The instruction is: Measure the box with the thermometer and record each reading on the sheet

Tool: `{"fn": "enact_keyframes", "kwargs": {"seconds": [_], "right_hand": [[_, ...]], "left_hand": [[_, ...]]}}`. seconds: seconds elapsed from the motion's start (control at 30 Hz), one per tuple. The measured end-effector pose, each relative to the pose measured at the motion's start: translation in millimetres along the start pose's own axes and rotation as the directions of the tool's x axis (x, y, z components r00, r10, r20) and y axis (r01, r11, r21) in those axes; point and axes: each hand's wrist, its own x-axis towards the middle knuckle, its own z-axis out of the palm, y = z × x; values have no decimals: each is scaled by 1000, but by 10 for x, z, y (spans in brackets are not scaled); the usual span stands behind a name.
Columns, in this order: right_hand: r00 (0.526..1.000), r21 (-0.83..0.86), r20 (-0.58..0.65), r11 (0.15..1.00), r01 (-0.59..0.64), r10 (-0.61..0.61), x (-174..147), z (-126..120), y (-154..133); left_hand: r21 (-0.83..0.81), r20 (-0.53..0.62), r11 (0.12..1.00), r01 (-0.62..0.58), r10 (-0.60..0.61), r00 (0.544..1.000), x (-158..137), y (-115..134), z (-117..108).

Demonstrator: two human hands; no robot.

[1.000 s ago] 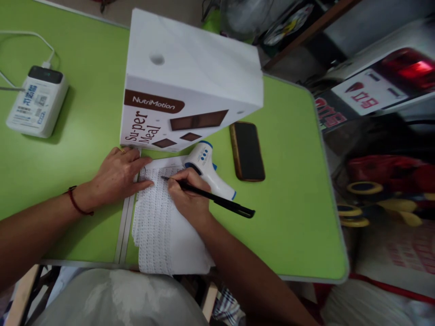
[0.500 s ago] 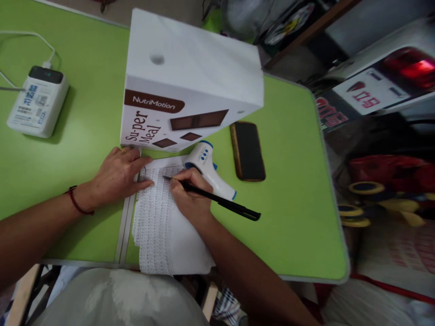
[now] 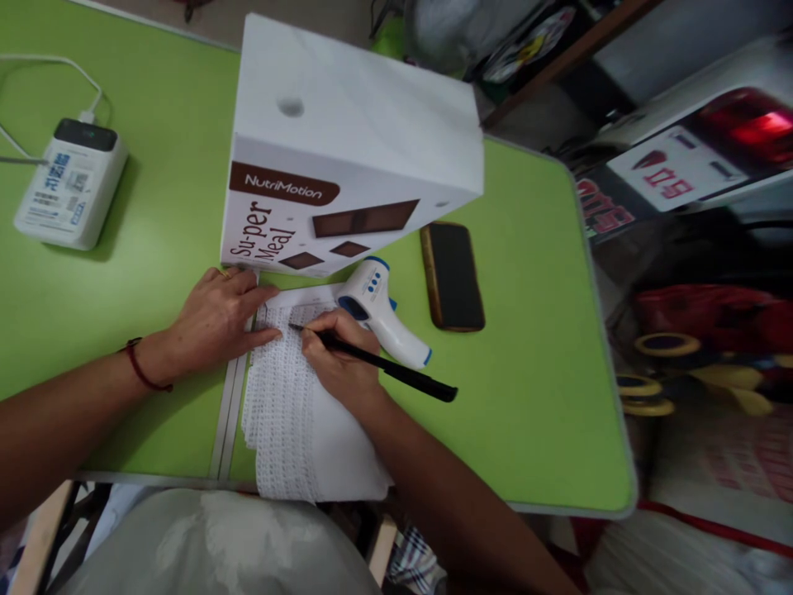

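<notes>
A sheet of paper [image 3: 285,430] covered with rows of handwriting lies before me, partly over the table's front edge. My right hand [image 3: 340,355] grips a black pen [image 3: 396,369], its tip on the written rows near the top of the sheet. Fingers apart, my left hand [image 3: 226,310] lies at the paper's upper left edge, close to the foot of a white box [image 3: 359,107]. A white and blue infrared thermometer [image 3: 387,318] rests beside my right hand, over the paper's top right corner.
On the green table [image 3: 533,355], a phone [image 3: 453,277] lies right of the thermometer. At the left is a white power bank [image 3: 71,186] with cables plugged in. Right of the table, yellow-handled objects [image 3: 669,343] and a white machine with a red light [image 3: 743,124] stand nearby.
My right hand and the pen have shifted slightly left across the paper. My left hand stays in place, and the view has moved only a little.
</notes>
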Motion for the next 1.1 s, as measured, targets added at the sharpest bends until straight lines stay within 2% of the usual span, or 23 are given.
{"fn": "enact_keyframes", "kwargs": {"seconds": [0.33, 0.47, 0.63, 0.77, 1.1], "right_hand": [[999, -42, -41, 999, -7, 5, 22, -6, -37], [1000, -31, 8, 1000, -2, 3, 30, -18, -35], [1000, -43, -28, 999, -9, 8, 26, -28, -32], [1000, -47, -11, 999, -13, 13, 17, -26, -24], [997, -55, -80, 998, -12, 7, 35, -20, -77]], "left_hand": [[14, 3, 1000, 2, -2, 1000, 4, -5, 3], [3, -18, 1000, -9, 9, 1000, 4, -7, 3], [-3, -6, 1000, -5, 5, 1000, 1, -5, -2], [-1, -3, 1000, -4, 4, 1000, -1, -4, 1], [-1, -56, 999, -33, 33, 998, -2, -19, 26]]}}
